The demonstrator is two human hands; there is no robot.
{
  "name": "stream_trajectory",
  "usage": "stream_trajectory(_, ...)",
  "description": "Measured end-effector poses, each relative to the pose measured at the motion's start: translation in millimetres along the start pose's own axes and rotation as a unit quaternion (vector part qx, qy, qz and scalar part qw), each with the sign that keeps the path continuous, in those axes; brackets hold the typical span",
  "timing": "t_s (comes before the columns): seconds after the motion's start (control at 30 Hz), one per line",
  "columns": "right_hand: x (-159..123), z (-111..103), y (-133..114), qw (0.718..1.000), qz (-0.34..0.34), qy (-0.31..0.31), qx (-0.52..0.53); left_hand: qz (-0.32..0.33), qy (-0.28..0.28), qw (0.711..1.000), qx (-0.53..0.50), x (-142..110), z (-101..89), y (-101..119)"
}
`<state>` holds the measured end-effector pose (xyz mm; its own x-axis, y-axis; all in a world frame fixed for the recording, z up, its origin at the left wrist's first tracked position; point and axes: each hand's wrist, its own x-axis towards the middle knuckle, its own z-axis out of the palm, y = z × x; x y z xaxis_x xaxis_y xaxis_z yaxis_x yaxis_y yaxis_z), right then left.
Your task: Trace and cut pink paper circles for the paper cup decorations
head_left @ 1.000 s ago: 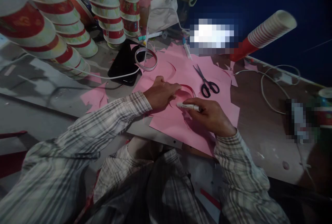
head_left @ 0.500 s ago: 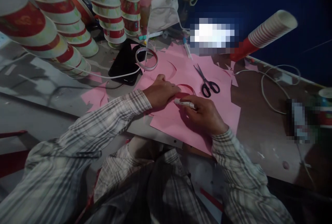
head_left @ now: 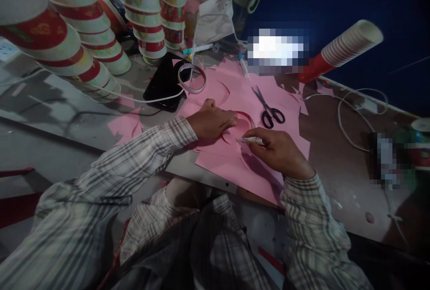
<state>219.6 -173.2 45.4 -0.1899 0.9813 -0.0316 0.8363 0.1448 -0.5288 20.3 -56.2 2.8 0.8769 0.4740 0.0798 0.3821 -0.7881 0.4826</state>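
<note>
My left hand [head_left: 215, 121] lies with outstretched fingers on pink paper [head_left: 221, 164], pressing it against the table. Beside its fingertips a red curve [head_left: 245, 115] bounds a rounded shape on the paper; whether it is a ring's edge or a drawn line I cannot tell. In my right hand [head_left: 280, 149] is a white marker [head_left: 253, 140], its tip pointing left, close to the paper by that curve. Scissors with black handles [head_left: 268, 108] rest on the sheets just beyond my right hand. Farther back lies another capped-looking marker [head_left: 243, 64], white with a blue end.
Tall stacks of red and white paper cups [head_left: 144, 17] stand at the left. A roll-like ring [head_left: 191, 78] overlaps a black phone [head_left: 164, 82]. Another cup stack [head_left: 349, 46] leans at the right, near a white cable [head_left: 339, 111]. Pink scraps [head_left: 126, 124] lie at the left.
My right hand has moved right and slightly toward me with the marker, away from my left fingers. The left hand stays on the paper; the view has shifted a little.
</note>
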Motion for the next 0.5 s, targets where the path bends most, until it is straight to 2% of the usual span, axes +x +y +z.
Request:
stream_trajectory(0.13,1,4,2,0.997,0.026,0.039,0.060,-0.004,-0.021,0.998,-0.062,-3,-1.9,6)
stream_trajectory(0.33,0,7,-2,0.981,0.067,0.153,0.104,0.024,-0.008,0.999,-0.034,-6,2.5,2)
stream_trajectory(0.5,4,12,-11,0.983,0.037,0.146,0.101,0.020,-0.018,0.999,-0.021,-3,3.2,-1)
